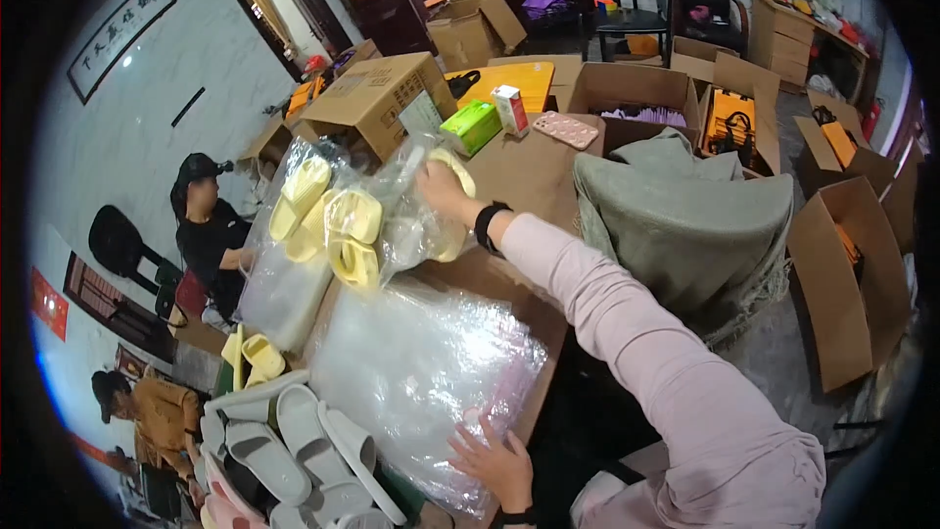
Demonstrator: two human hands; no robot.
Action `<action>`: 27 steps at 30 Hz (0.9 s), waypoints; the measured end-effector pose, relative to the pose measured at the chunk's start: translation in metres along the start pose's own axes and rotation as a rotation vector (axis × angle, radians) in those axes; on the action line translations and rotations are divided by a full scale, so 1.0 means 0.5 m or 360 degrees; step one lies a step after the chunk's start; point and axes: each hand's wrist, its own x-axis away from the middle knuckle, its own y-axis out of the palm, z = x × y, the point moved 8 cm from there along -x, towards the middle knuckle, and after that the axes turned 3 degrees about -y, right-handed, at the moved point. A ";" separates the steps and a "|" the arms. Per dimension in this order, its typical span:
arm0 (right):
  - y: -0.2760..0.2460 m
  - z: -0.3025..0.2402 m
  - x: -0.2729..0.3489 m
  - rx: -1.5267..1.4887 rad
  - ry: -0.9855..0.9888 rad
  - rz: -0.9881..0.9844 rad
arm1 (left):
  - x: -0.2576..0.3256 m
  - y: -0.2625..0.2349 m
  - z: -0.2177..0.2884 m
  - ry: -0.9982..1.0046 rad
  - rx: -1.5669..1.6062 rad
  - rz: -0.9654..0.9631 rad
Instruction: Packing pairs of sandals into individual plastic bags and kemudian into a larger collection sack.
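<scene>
My right hand (446, 191) reaches across the table and grips a clear plastic bag (399, 225) with pale yellow slippers (452, 171) in it; its fingertips are partly hidden by the film. Left of it, more bagged yellow slippers (352, 220) lie in a heap. Fingers spread, my left hand (494, 465) rests on the near edge of a stack of flat clear plastic bags (411, 362). Loose grey slippers (269, 460) are piled beside that stack, with a yellow pair (261, 358) behind them.
A green tissue pack (470, 127), a small white-and-red box (510, 110) and a pink phone case (565, 130) lie at the table's far side. A cloth-covered stool (685, 225) stands to the right, among open cartons (847, 284). Two people (201, 225) sit at the left.
</scene>
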 end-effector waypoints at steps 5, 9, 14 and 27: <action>-0.083 -0.135 0.005 -0.0381 0.0064 0.0104 | -0.001 -0.010 0.001 0.0022 0.0049 0.0050; -0.204 -0.202 0.002 -0.0757 0.0140 0.0090 | -0.002 -0.010 0.000 0.0033 0.0056 0.0075; -0.452 -0.319 0.063 -0.0553 -0.0131 -0.0084 | 0.026 -0.063 -0.023 0.0088 0.0682 0.0478; -0.970 -0.406 0.284 0.0176 -0.0179 0.0046 | 0.044 0.088 0.484 0.1870 0.1398 -0.0423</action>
